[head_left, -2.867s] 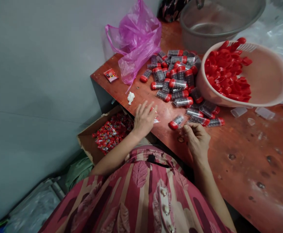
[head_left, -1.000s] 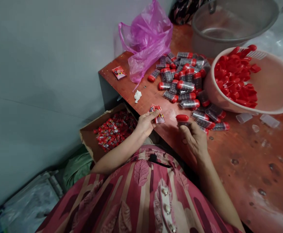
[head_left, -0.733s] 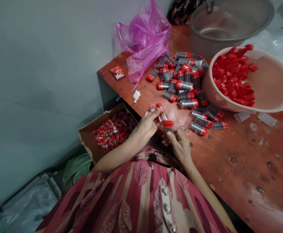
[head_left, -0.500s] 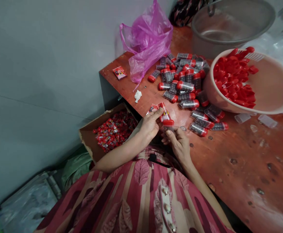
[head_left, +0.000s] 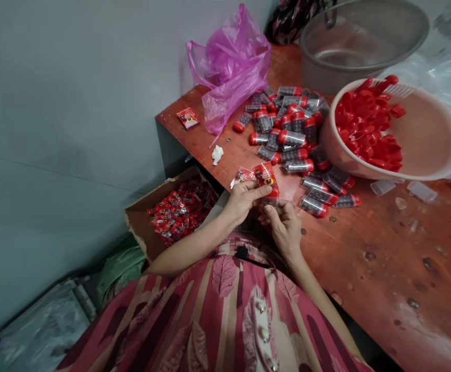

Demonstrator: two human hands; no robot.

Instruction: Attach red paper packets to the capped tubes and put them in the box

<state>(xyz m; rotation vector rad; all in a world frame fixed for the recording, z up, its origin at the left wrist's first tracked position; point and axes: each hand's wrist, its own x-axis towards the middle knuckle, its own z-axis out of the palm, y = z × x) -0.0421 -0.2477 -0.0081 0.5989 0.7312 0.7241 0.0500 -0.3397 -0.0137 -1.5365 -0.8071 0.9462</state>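
My left hand (head_left: 243,204) pinches a small red printed packet (head_left: 264,173) between thumb and fingers, just above the table's near edge. A second red packet (head_left: 244,174) shows behind its fingertips; whether it is held or lies on the table I cannot tell. My right hand (head_left: 285,227) grips a small clear tube (head_left: 270,201) with a red end and dark contents. The packet lies against the tube's red end, partly covered by my left thumb. Beyond both hands is a heap of similar red-ended tubes (head_left: 293,138).
A pink bowl (head_left: 438,150) of red plastic pieces stands at the right, before a grey basin (head_left: 364,72). A purple plastic bag (head_left: 233,67), a white scrap (head_left: 217,154) and a red packet (head_left: 188,118) lie at the table's left. Below sits a cardboard box (head_left: 138,214) of red packets.
My left hand has shifted slightly right, bringing its packet against the tube's red end, with the thumb now over it. My right hand keeps its hold on the tube. The view has shifted slightly.
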